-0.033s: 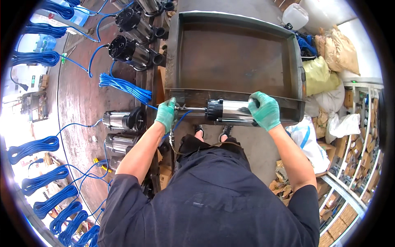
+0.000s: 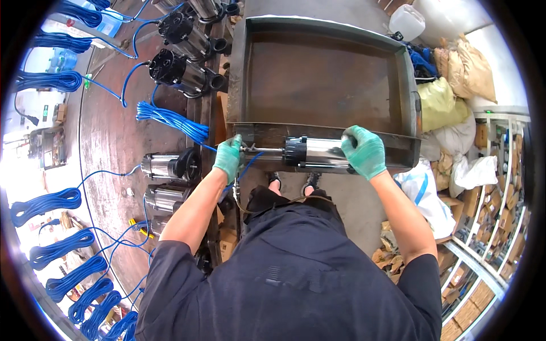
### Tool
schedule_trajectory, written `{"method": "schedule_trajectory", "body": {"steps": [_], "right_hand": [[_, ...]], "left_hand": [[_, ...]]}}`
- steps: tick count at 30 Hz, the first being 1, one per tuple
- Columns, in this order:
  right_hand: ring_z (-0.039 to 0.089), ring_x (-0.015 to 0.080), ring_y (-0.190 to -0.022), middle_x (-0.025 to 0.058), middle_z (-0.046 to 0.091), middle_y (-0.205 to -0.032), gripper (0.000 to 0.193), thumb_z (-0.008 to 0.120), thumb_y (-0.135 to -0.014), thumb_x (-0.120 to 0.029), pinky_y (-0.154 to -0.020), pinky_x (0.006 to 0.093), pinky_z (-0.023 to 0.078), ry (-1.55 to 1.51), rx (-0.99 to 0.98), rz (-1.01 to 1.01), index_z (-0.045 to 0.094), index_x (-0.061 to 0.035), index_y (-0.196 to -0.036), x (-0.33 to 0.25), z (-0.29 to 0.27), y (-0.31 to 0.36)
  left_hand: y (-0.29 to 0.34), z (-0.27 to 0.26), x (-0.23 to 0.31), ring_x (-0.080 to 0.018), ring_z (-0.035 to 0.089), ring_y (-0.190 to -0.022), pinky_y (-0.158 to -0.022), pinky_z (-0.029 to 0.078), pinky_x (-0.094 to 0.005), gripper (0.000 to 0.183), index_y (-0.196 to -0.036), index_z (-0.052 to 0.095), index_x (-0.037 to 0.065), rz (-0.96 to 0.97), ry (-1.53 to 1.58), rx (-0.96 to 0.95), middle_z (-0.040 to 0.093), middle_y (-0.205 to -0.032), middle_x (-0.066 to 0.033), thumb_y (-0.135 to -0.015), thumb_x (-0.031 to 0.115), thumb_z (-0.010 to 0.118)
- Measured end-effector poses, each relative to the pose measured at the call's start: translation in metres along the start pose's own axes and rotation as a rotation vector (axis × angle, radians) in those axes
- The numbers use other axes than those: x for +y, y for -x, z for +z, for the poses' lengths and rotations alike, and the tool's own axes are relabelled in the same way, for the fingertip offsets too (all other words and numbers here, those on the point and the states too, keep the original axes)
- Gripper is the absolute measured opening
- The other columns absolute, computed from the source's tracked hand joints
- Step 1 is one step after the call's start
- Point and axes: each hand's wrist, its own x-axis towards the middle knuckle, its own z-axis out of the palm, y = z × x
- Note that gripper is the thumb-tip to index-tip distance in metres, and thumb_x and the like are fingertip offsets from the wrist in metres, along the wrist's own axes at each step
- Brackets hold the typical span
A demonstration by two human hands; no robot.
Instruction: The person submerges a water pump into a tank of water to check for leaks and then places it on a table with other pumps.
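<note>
Steel pump [image 2: 321, 152] lies along the near side of the tray [image 2: 241, 74]; right hand [image 2: 364, 152] clasps its body, left hand [image 2: 228, 157] curled at the rod [image 2: 267, 152], grip unclear. Judged step: steadying; next calls for level support.

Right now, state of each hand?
Left hand: curled at the metal rod's left end; firm grip can't be told.
Right hand: holding the silver cylinder, fingers curled over its right end.

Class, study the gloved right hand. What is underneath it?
Under the right hand is part of a shiny metal cylinder, whose body shows to the left, ending in a black cap. The part covered by the hand cannot be seen.
</note>
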Motion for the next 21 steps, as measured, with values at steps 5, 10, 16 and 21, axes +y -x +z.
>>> {"method": "schedule_trajectory", "body": {"steps": [5, 10, 16, 21], "right_hand": [[0.07, 0.0318, -0.076, 0.0116, 0.072, -0.086, 0.012, 0.07, -0.085, -0.021, -0.07, 0.0413, 0.056, 0.023, -0.039, -0.021, 0.071, -0.01, -0.09, 0.001, -0.002, 0.006], [0.068, 0.0327, -0.08, 0.0131, 0.069, -0.091, 0.018, 0.07, -0.082, -0.009, -0.074, 0.0424, 0.056, -0.024, 0.089, -0.262, 0.069, -0.0062, -0.099, 0.0, -0.01, 0.02], [0.064, 0.0373, -0.095, 0.0172, 0.066, -0.108, 0.037, 0.071, -0.084, -0.007, -0.083, 0.0433, 0.054, -0.225, 0.014, -0.215, 0.062, 0.0, -0.119, -0.039, -0.04, 0.092], [0.067, 0.0426, -0.094, 0.0217, 0.07, -0.104, 0.025, 0.067, -0.092, -0.015, -0.079, 0.0471, 0.055, -0.33, -0.076, 0.291, 0.062, -0.0054, -0.115, 0.019, -0.052, 0.144]], "left_hand": [[0.01, -0.007, -0.003, -0.0039, 0.05, -0.07, -0.059, 0.039, -0.0259, 0.025, -0.112, 0.063, 0.022, 0.081, 0.004, -0.012, 0.056, -0.086, 0.0096, -0.105, 0.043, 0.053], [0.035, 0.015, 0.003, -0.0073, 0.042, -0.049, -0.04, 0.029, -0.0257, 0.022, -0.092, 0.06, 0.019, 0.263, 0.616, 0.047, 0.053, -0.068, 0.0058, -0.103, 0.038, 0.06], [0.115, 0.172, 0.043, -0.0116, 0.043, -0.052, -0.044, 0.035, -0.0315, 0.023, -0.092, 0.06, 0.015, 0.16, 0.742, -0.313, 0.048, -0.067, 0.0024, -0.099, 0.037, 0.064], [0.165, 0.261, 0.036, -0.0142, 0.055, -0.075, -0.07, 0.051, -0.0335, 0.032, -0.118, 0.061, 0.011, 0.261, 0.471, -0.698, 0.059, -0.091, -0.0018, -0.101, 0.037, 0.061]]}}
